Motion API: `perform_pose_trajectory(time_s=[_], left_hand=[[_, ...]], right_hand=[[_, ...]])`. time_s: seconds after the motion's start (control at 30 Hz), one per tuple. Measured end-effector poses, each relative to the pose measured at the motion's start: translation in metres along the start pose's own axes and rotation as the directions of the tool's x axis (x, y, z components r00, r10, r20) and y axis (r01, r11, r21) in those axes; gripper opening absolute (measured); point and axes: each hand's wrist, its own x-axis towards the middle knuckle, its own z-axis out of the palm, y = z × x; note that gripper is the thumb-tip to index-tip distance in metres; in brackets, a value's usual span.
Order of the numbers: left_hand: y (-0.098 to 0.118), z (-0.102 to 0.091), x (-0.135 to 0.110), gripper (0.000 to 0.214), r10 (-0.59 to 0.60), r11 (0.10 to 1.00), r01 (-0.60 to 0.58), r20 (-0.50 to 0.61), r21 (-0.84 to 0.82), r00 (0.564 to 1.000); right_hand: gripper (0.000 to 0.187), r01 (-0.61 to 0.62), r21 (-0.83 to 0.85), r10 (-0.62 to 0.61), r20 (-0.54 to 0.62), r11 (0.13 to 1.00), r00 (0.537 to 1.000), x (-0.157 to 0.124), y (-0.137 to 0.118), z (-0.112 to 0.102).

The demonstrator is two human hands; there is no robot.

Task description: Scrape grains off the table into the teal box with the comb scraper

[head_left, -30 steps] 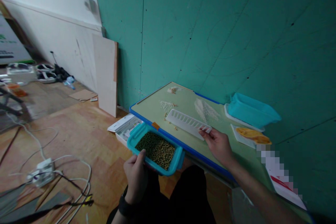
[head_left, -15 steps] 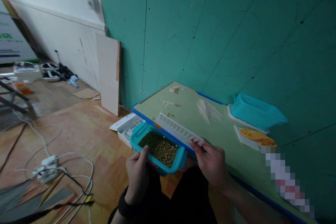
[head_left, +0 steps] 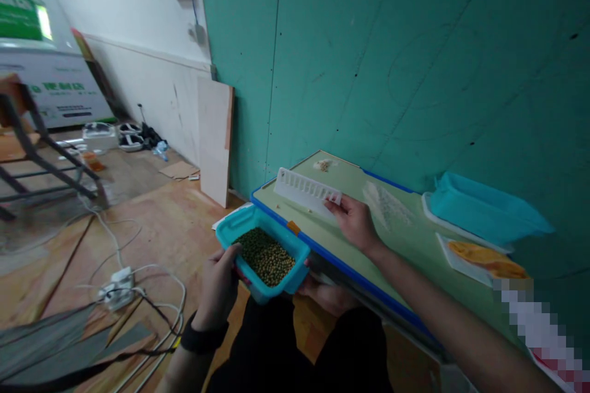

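Two hands are busy: your left hand (head_left: 219, 279) grips the blue tub (head_left: 286, 237) by its rim, green and tan beans (head_left: 267, 260) just beyond the thumb, while your right hand (head_left: 353, 221) pinches one end of the white slotted strip (head_left: 304, 198), which reaches left and away from those fingertips. Half a second ago it sat close by the tub; now it's farther out, above the tabletop (head_left: 329, 242), so nothing joins strip and beans.

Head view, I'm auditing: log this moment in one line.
left hand: holds blue container; right hand: holds white slotted strip; contents: green beans, tan beans
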Motion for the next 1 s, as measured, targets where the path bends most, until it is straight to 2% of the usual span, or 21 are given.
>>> perform_pose_trajectory(time_s=[0.1, 0.23, 0.37, 0.47, 0.57, 0.7, 0.77, 0.83, 0.93, 1.0], left_hand=[[0.006, -0.002, 0.006, 0.040, 0.003, 1.000, -0.003, 0.012, 0.002, 1.000], [0.009, 0.001, 0.000, 0.039, -0.011, 0.999, 0.012, 0.038, -0.034, 0.999], [0.005, 0.006, -0.007, 0.038, -0.034, 0.998, 0.036, 0.041, -0.050, 0.999], [0.003, 0.010, -0.009, 0.039, -0.036, 0.998, 0.039, 0.054, -0.045, 0.998], [0.003, 0.011, -0.010, 0.039, -0.040, 0.998, 0.042, 0.051, -0.043, 0.998], [0.003, 0.010, -0.011, 0.040, -0.039, 0.999, 0.040, 0.042, -0.032, 0.998], [0.002, 0.010, -0.012, 0.040, -0.039, 0.999, 0.040, 0.040, -0.028, 0.998], [0.002, 0.012, -0.014, 0.040, -0.043, 0.999, 0.045, 0.044, -0.028, 0.998], [0.002, 0.016, -0.021, 0.040, -0.076, 0.997, 0.077, 0.033, -0.019, 0.997], [0.000, 0.020, -0.027, 0.041, -0.110, 0.994, 0.110, 0.020, -0.017, 0.994]], right_hand=[[0.031, 0.017, -0.023, -0.016, 0.043, 1.000, 0.999, -0.001, -0.006, 0.011], [0.031, -0.042, -0.003, 0.042, 0.068, 0.999, 0.997, -0.018, -0.011, 0.002], [0.033, -0.103, 0.055, 0.104, -0.025, 0.993, 0.994, -0.023, -0.006, -0.010], [0.034, -0.094, 0.062, 0.098, -0.074, 0.994, 0.992, -0.014, 0.002, -0.008], [0.031, -0.073, 0.059, 0.075, -0.030, 0.996, 0.997, -0.011, 0.000, 0.002], [0.028, -0.088, 0.049, 0.086, 0.041, 0.995, 0.995, -0.025, -0.018, 0.007], [0.029, -0.105, 0.061, 0.102, 0.039, 0.993, 0.994, -0.031, -0.022, 0.000], [0.032, -0.119, 0.069, 0.120, -0.012, 0.991, 0.993, -0.029, -0.017, -0.012], [0.039, -0.148, 0.050, 0.153, -0.116, 0.988, 0.981, -0.018, 0.007, -0.035], [0.046, -0.180, 0.061, 0.187, -0.141, 0.982, 0.972, -0.010, 0.025, -0.047]])
